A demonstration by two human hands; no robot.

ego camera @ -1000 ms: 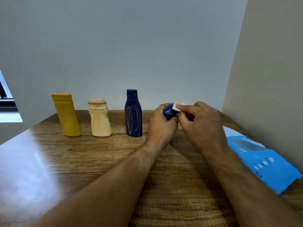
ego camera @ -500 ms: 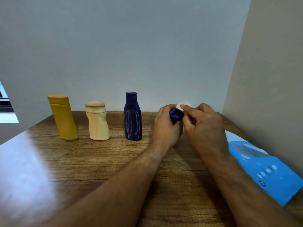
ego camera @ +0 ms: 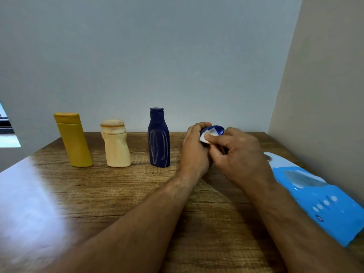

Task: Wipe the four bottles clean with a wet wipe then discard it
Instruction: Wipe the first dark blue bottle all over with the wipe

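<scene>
Three bottles stand in a row at the back of the wooden table [ego camera: 122,194]: a yellow bottle [ego camera: 73,140], a cream bottle [ego camera: 116,144] and a dark blue bottle [ego camera: 159,138] with pale smears on its front. My left hand [ego camera: 196,148] grips a fourth, small blue bottle [ego camera: 215,130], of which only the top shows above the fingers. My right hand [ego camera: 236,152] pinches a white wet wipe [ego camera: 205,137] against that bottle's top. Most of the wipe is hidden inside the hand.
A light blue wet-wipe pack [ego camera: 317,196] lies along the right wall. The walls close the table off at the back and right. A bright glare covers the table's left front.
The wipe has shifted across the small blue bottle's top, and the bottle has tilted so more of its cap shows. The view has moved slightly.
</scene>
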